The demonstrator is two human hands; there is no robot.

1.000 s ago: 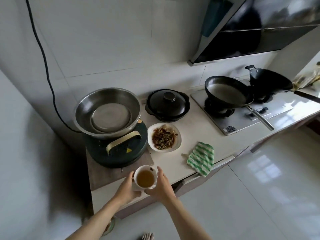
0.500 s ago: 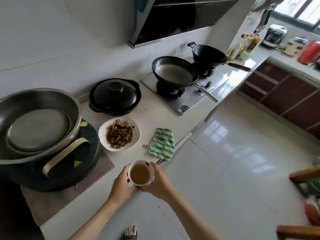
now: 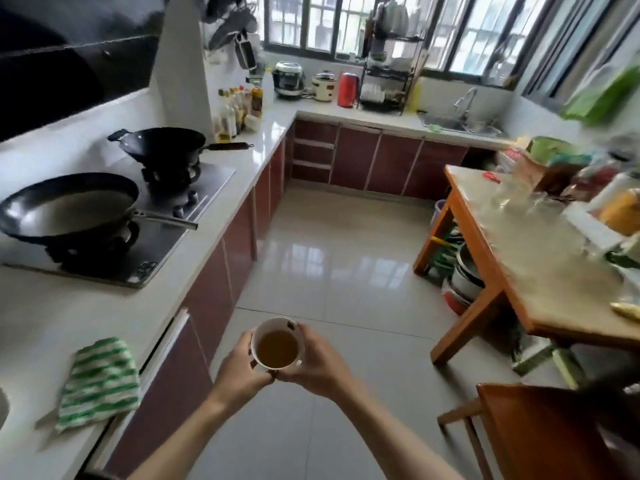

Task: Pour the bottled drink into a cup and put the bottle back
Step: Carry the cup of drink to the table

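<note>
1. Cup (image 3: 277,344): white, holding amber-brown drink close to the rim, carried upright over the tiled floor (image 3: 346,265), off any surface.
2. Your left hand (image 3: 239,370) wraps the cup's left side, grip clenched on the wall, fingers curled beneath.
3. Your right hand (image 3: 320,362) cups the right side, grip likewise closed on the cup; the two hands meet under its base.
4. White bench (image 3: 41,327) runs along your left. On it a green-striped cloth (image 3: 98,381) lies near the front edge, well apart from the cup.
5. Farther along the bench, a stove (image 3: 166,233) carries a shallow pan (image 3: 69,206) and a black wok (image 3: 162,143).
6. Wooden table (image 3: 533,271) stands to your right, cluttered and blurred; you cannot tell the items apart.
</note>
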